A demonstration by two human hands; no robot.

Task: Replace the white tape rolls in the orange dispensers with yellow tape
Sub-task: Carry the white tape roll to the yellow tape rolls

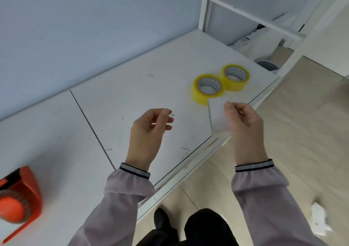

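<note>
Two yellow tape rolls lie flat and touching on the white table, the nearer roll (pixel 206 91) and the farther roll (pixel 237 77). My right hand (pixel 244 124) pinches a short strip of white tape (pixel 219 116) with a serrated left edge, just in front of the nearer roll. My left hand (pixel 150 130) hovers above the table's middle, fingers curled and apart, holding nothing. An orange tape dispenser (pixel 18 202) sits at the far left edge, partly cut off; its round orange hub faces me.
The white table (pixel 117 98) has a seam running across it and its front edge runs diagonally toward the right. A white metal frame (pixel 204 5) rises at the back right. White scraps (pixel 319 219) lie on the wooden floor. My dark shoe (pixel 160 219) shows below.
</note>
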